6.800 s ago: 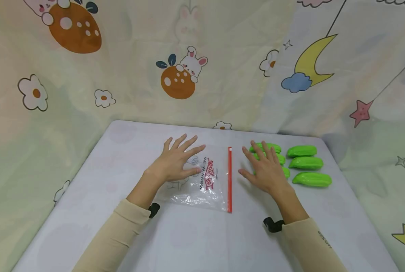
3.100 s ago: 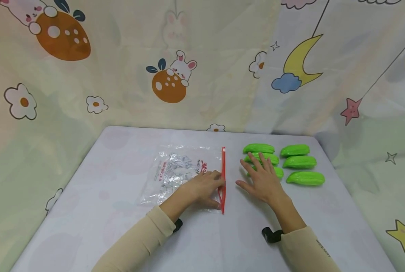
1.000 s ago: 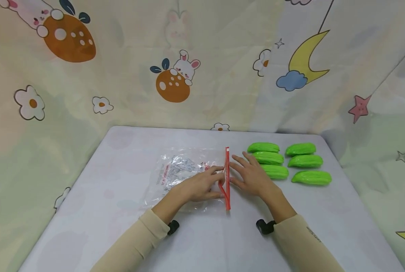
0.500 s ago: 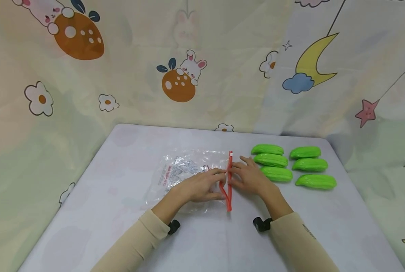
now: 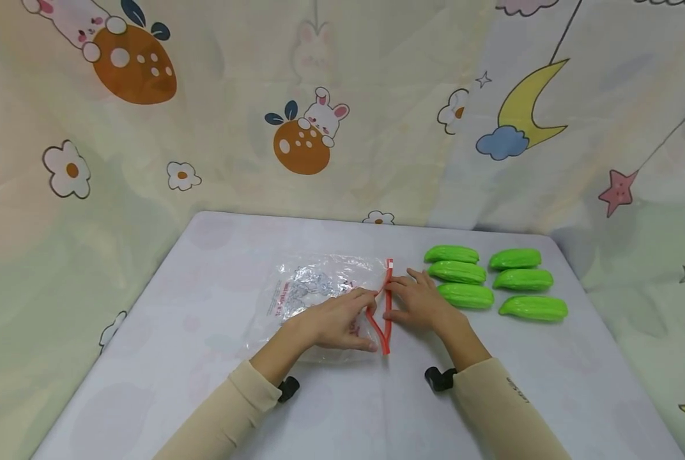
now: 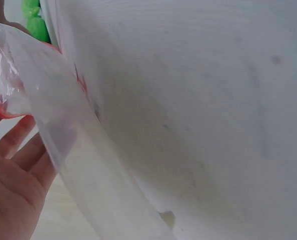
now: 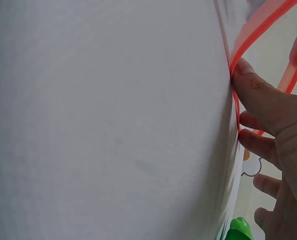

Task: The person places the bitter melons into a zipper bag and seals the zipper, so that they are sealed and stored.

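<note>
Head view: half-curled left hand [image 5: 338, 319] hooks the red-zipped clear plastic bag [image 5: 296, 284]; right hand [image 5: 424, 302], fingers spread, presses it, nearer glossy oblong green vegetables [image 5: 465, 296] toward three o'clock, lying nine-to-three.

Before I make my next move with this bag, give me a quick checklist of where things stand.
1. Clear bag's mouth parted: ok, its red edges bow apart.
2. Right hand at the mouth: ok, touching a red edge.
3. Left hand's grip secure: cannot tell, contact partly hidden.
4. Six green vegetables outside the bag: ok, lying on the table.
5. A hand free to lift one: not ok, both are at the bag.
</note>
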A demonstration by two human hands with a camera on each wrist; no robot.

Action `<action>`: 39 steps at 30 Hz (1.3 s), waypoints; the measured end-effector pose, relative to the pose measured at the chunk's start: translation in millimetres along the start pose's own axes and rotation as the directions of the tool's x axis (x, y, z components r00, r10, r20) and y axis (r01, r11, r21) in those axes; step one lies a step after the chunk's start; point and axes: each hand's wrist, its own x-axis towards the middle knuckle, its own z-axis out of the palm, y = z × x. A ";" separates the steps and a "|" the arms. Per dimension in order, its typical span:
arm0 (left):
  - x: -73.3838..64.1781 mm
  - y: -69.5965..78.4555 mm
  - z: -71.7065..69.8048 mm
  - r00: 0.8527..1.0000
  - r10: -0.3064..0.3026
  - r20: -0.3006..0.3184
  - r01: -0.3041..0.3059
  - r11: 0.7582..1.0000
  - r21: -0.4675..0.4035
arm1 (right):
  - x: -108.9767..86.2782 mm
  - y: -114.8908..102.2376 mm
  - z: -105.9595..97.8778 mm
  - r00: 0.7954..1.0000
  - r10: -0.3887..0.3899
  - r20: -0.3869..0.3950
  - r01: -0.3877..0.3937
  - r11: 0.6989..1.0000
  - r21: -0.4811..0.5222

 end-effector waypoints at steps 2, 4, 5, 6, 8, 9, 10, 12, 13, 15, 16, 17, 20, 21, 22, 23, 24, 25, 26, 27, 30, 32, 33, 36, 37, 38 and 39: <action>-1.2 -0.4 1.1 1.000 0.004 -0.008 -0.004 1.000 0.001 | 0.3 0.6 -0.4 1.000 0.007 0.002 -0.007 1.000 -0.008; -2.0 -0.5 2.0 1.000 0.013 -0.020 -0.013 1.000 -0.001 | 0.3 1.0 -1.6 1.000 0.014 0.003 -0.014 1.000 -0.017; -2.6 -0.2 2.1 1.000 0.016 -0.027 -0.016 1.000 0.000 | 0.4 1.2 -2.4 1.000 0.016 0.004 -0.016 1.000 -0.022; -2.8 -0.6 2.5 0.999 0.021 -0.033 -0.021 1.000 0.001 | 0.5 1.2 -3.5 1.000 0.019 0.005 -0.019 1.000 -0.024; -3.3 -1.5 2.3 0.998 0.035 -0.051 -0.035 0.999 0.001 | 1.0 0.8 -6.1 1.000 0.023 0.006 -0.023 0.999 -0.024; -3.5 -2.2 1.9 0.997 0.042 -0.064 -0.042 0.999 0.000 | 1.5 0.5 -7.3 1.000 0.024 0.007 -0.024 0.999 -0.024; -3.8 -3.2 1.6 0.996 0.045 -0.075 -0.045 0.999 -0.004 | 2.2 0.2 -8.5 1.000 0.025 0.009 -0.024 0.999 -0.023; -4.5 -5.7 0.8 0.994 0.046 -0.098 -0.048 0.999 -0.019 | 4.3 -0.6 -10.8 1.000 0.023 0.012 -0.023 0.999 -0.030; -5.1 -6.9 0.4 0.993 0.042 -0.109 -0.046 0.998 -0.031 | 5.5 -1.1 -11.8 1.000 0.024 0.015 -0.023 0.999 -0.033; -6.2 -9.4 -0.1 0.991 0.032 -0.132 -0.040 0.998 -0.057 | 7.6 -1.8 -13.2 0.999 0.023 0.023 -0.022 0.999 -0.040; -6.7 -10.5 -0.1 0.989 0.026 -0.142 -0.037 0.997 -0.071 | 8.4 -2.1 -13.7 0.999 0.024 0.029 -0.022 0.999 -0.044; -7.1 -11.8 -0.1 0.988 0.025 -0.152 -0.038 0.996 -0.083 | 9.0 -2.3 -14.1 0.999 0.024 0.033 -0.023 0.999 -0.047; -7.8 -14.2 -0.3 0.985 0.028 -0.170 -0.048 0.992 -0.115 | 8.9 -2.2 -14.3 0.999 0.035 0.042 -0.033 0.998 -0.046; -8.0 -14.7 -0.5 0.984 0.031 -0.173 -0.052 0.991 -0.122 | 8.5 -1.9 -14.1 0.998 0.038 0.042 -0.036 0.998 -0.047; -7.9 -15.2 -0.4 0.984 0.035 -0.176 -0.058 0.990 -0.128 | 8.1 -1.6 -13.9 0.998 0.040 0.040 -0.038 0.998 -0.049; -7.9 -15.6 -0.6 0.983 0.039 -0.179 -0.064 0.989 -0.134 | 7.7 -1.4 -13.6 0.998 0.041 0.037 -0.040 0.998 -0.050; -8.0 -16.0 -0.6 0.982 0.041 -0.183 -0.067 0.988 -0.137 | 7.3 -1.2 -13.3 0.999 0.041 0.035 -0.040 0.998 -0.051; -8.3 -16.5 -0.5 0.981 0.044 -0.187 -0.070 0.988 -0.137 | 7.0 -1.1 -12.9 0.999 0.041 0.033 -0.039 0.998 -0.053; -8.7 -17.0 -0.4 0.980 0.047 -0.192 -0.074 0.988 -0.137 | 6.8 -1.1 -12.5 0.999 0.040 0.033 -0.038 0.998 -0.054; -9.1 -17.6 0.0 0.980 0.048 -0.195 -0.075 0.988 -0.135 | 6.6 -1.2 -12.1 0.999 0.039 0.032 -0.037 0.998 -0.055; -10.6 -19.6 1.8 0.977 0.056 -0.206 -0.085 0.988 -0.132 | 5.5 -2.1 -10.7 0.999 0.042 0.034 -0.040 0.998 -0.058; -11.7 -20.7 3.0 0.976 0.057 -0.208 -0.086 0.988 -0.130 | 4.5 -2.7 -9.6 0.998 0.046 0.036 -0.044 0.997 -0.060; -12.1 -21.1 3.4 0.977 0.056 -0.208 -0.085 0.988 -0.132 | 4.0 -3.1 -9.1 0.998 0.047 0.036 -0.045 0.997 -0.062; -13.1 -22.2 3.5 0.976 0.053 -0.212 -0.083 0.987 -0.137 | 2.7 -4.3 -8.0 0.998 0.048 0.034 -0.046 0.997 -0.062; -13.2 -22.4 3.3 0.975 0.051 -0.215 -0.083 0.987 -0.140 | 2.6 -4.6 -7.7 0.998 0.046 0.031 -0.044 0.997 -0.063; -13.1 -22.9 3.2 0.974 0.052 -0.220 -0.085 0.986 -0.144 | 2.6 -4.9 -7.4 0.999 0.044 0.028 -0.042 0.997 -0.064; -13.1 -23.4 2.9 0.973 0.051 -0.225 -0.086 0.985 -0.149 | 2.5 -5.2 -7.3 0.999 0.044 0.028 -0.042 0.997 -0.064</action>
